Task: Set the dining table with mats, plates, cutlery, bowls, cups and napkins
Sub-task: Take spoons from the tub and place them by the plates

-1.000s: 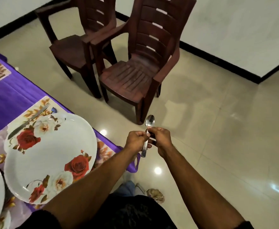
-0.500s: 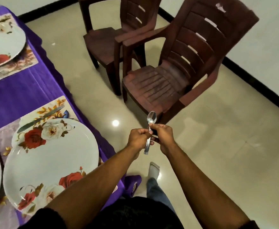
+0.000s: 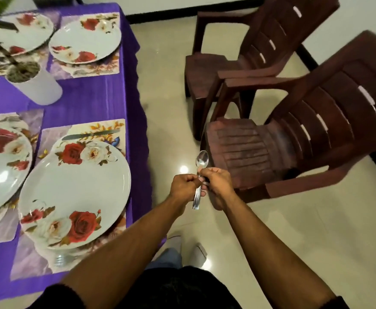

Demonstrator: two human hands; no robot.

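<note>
I hold a steel spoon (image 3: 201, 160) upright over the floor, bowl up, to the right of the table. My left hand (image 3: 182, 188) and my right hand (image 3: 217, 186) both pinch its handle, whose end sticks out below them. On the purple tablecloth (image 3: 89, 97) lie floral mats, each with a white rose-patterned plate: the nearest plate (image 3: 75, 192), one at the left (image 3: 2, 163), and two at the far end (image 3: 85, 41) (image 3: 19, 34). A knife (image 3: 91, 135) lies beyond the nearest plate, and a fork (image 3: 62, 259) on its near side.
A white pot with a plant (image 3: 35, 85) stands mid-table. Two dark red plastic chairs (image 3: 283, 143) (image 3: 238, 59) stand on the tiled floor to the right, the nearer one just behind the spoon. My feet (image 3: 182, 248) show below.
The view has swung left and forward, bringing the far plates and plant pot into sight. Both hands keep the same hold on the spoon.
</note>
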